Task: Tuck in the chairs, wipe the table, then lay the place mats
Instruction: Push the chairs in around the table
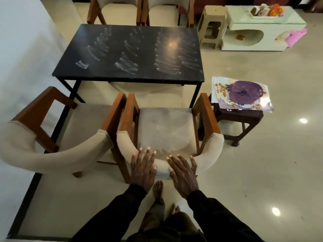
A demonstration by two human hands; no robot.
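At nine o'clock a second chair point(57, 137) stands pulled out from the black table point(129, 53), which lies at twelve. In the middle, the left hand point(143, 170) and right hand point(183, 173) rest flat, fingers spread and gripping nothing, on the near chair point(166, 130) backrest; push evenly through both palms, straight toward twelve, so it slides squarely under. Place mats point(241, 93) wait on a stool point(239, 117) at two o'clock.
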